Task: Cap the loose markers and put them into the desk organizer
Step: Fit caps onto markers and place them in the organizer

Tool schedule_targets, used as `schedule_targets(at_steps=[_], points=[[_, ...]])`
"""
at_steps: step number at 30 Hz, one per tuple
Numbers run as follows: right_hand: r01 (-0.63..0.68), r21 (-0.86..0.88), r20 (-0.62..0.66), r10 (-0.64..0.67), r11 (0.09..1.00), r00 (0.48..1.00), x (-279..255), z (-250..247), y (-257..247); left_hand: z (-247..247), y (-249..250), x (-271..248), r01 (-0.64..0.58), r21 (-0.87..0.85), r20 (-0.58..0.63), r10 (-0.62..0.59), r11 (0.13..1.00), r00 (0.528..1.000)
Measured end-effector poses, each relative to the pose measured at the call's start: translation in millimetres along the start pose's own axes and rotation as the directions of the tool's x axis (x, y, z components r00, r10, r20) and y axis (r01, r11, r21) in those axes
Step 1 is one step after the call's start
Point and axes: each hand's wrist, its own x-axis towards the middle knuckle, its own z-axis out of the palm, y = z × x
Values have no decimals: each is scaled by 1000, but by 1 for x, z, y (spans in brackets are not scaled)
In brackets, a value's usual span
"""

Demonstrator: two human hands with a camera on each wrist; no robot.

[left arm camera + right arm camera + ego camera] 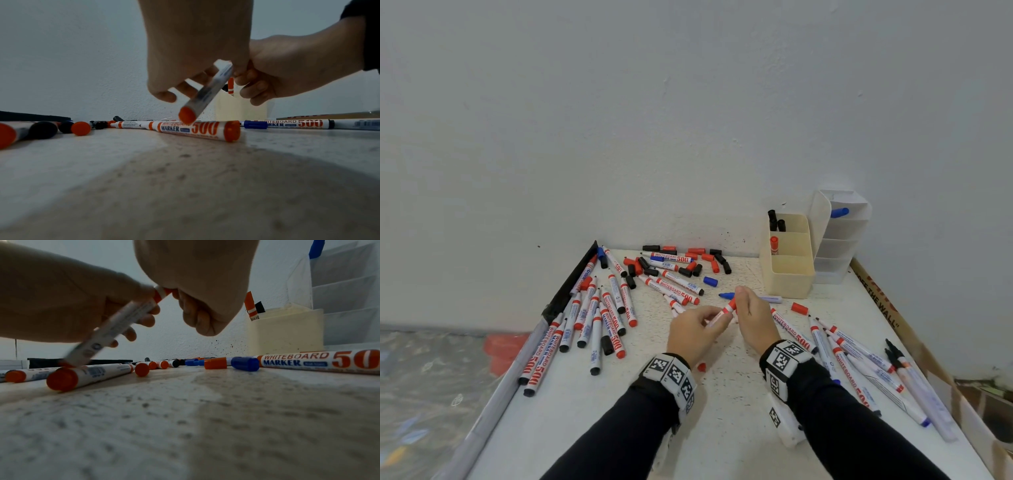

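Note:
A red whiteboard marker (723, 313) hangs tilted above the middle of the white table (722, 428). My left hand (697, 330) grips its white barrel (207, 92), and my right hand (751, 317) holds its red cap end (162, 292). The cap itself is mostly hidden inside the right fingers. The cream desk organizer (789, 270) stands at the back right with two black markers (775, 219) and one red marker (774, 245) upright in it. A white tiered organizer (839, 240) behind it holds a blue marker (839, 212).
Many loose markers (599, 315) lie on the left, more (859, 356) on the right. Loose red and black caps (688, 262) lie scattered near the back wall. A blue cap (710, 281) and an uncapped blue marker (726, 295) lie just beyond my hands. A cardboard edge (887, 308) borders the right.

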Motion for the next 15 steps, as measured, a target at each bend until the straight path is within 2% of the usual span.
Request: schedule_targets(at_steps=[2, 4, 8, 11, 13, 15], points=[[-11, -25, -46, 10, 1000, 999, 2, 1, 3, 0, -4, 1, 30, 242, -88, -8, 970, 996], [-18, -46, -126, 12, 999, 992, 4, 1, 5, -2, -6, 3, 146, 331, -140, -104, 932, 985], [22, -65, -248, -37, 998, 968, 7, -10, 8, -5, -6, 4, 384, 368, -218, -323, 847, 921], [76, -72, -315, -95, 994, 944, 14, -25, 8, -6, -8, 5, 541, 346, -166, -518, 766, 839], [126, -55, -347, -137, 991, 928, 22, -37, 5, -6, -11, 7, 567, 321, -123, -560, 759, 820], [199, -48, -365, -203, 979, 909, 32, -53, -4, -6, -13, 8, 563, 306, -98, -563, 768, 821]])
